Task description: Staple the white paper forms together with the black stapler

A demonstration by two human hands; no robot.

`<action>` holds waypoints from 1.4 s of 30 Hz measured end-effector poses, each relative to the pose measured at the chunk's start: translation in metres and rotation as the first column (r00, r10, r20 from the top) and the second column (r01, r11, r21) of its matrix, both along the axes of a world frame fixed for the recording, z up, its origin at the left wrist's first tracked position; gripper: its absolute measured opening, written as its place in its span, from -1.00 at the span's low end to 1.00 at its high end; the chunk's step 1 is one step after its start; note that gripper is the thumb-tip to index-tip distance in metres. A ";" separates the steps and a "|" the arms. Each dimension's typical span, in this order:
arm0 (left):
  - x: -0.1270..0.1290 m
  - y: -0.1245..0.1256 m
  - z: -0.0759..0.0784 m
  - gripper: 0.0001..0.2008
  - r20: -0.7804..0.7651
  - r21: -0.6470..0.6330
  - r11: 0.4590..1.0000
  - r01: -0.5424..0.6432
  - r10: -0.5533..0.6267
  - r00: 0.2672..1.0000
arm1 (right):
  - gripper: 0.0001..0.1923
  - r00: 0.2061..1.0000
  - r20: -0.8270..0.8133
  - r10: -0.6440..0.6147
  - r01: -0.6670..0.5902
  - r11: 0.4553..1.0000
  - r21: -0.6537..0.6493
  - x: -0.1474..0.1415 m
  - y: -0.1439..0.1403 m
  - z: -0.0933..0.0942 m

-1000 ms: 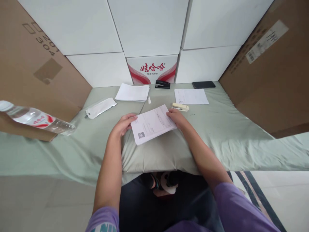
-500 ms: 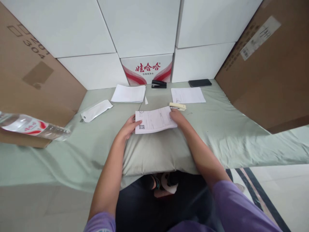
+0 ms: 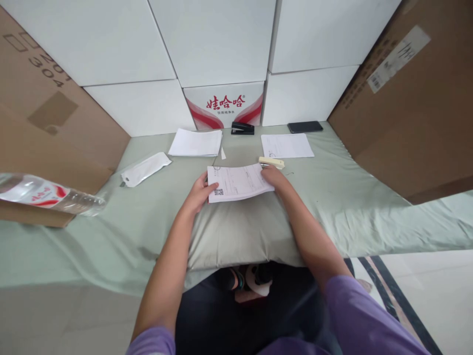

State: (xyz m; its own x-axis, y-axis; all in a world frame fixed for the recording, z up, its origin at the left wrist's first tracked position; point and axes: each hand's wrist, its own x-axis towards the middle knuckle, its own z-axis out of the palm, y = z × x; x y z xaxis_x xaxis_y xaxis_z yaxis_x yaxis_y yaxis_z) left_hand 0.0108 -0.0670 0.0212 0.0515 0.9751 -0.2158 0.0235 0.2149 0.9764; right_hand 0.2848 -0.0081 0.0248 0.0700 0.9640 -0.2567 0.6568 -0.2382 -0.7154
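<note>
A stack of printed paper sheets [image 3: 238, 183] with a QR code at its lower left is held by both hands near the table's front edge. My left hand [image 3: 201, 191] grips the left side, thumb on top and fingers underneath. At the far side, my right hand [image 3: 272, 176] is closed round the upper right corner, its fingertips partly hidden. Just beyond that hand lies a cream stapler [image 3: 271, 162]. Farther back are a pile of white paper [image 3: 195, 143] on the left and another printed sheet stack [image 3: 287, 146] on the right.
A black stapler [image 3: 243, 128] and a phone [image 3: 305, 127] lie by the white boxes [image 3: 225, 44] at the back. A white packet [image 3: 146, 169] and a water bottle [image 3: 51, 194] are on the left. Cardboard boxes [image 3: 417, 113] flank both sides of the green cloth [image 3: 332, 197].
The held paper stack has shifted slightly to the right and its right end bends a little differently. Both hands keep their hold. The view has moved slightly.
</note>
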 end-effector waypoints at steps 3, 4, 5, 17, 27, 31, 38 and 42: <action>0.002 0.003 -0.003 -0.22 0.019 0.020 1.000 0.007 -0.007 1.000 | -0.80 1.000 0.029 -0.004 0.005 1.000 -0.009 0.002 0.002 0.002; 0.003 0.004 -0.004 -0.22 0.019 0.023 1.000 0.010 -0.011 1.000 | -0.81 0.999 0.035 -0.006 0.007 1.000 -0.013 0.002 0.002 0.002; 0.004 0.005 -0.005 -0.21 0.019 0.025 1.000 0.015 -0.015 1.000 | -0.81 0.999 0.040 -0.008 0.009 1.000 -0.015 0.003 0.002 0.002; 0.009 0.021 -0.022 -0.18 0.024 0.042 0.999 0.018 -0.019 1.000 | -0.75 0.929 0.123 -0.350 0.215 0.777 0.592 0.026 -0.015 0.047; 0.002 0.021 -0.023 -0.16 0.040 0.039 0.998 0.052 -0.054 0.998 | -0.83 0.960 -0.277 -0.038 0.120 0.951 0.285 0.040 0.060 0.024; 0.002 0.019 -0.020 -0.17 0.050 0.030 0.998 0.054 -0.055 0.997 | -0.83 0.894 -0.442 -0.080 0.179 0.966 0.188 0.057 0.068 0.035; 0.002 0.018 -0.019 -0.14 0.051 0.014 0.999 0.049 -0.049 0.997 | -0.82 0.990 -0.019 0.139 -0.124 0.929 0.349 0.086 0.051 0.053; 0.001 0.018 -0.019 -0.13 0.062 0.022 0.998 0.052 -0.054 0.997 | -0.74 0.958 0.088 0.272 -0.285 0.925 0.250 0.085 0.045 0.048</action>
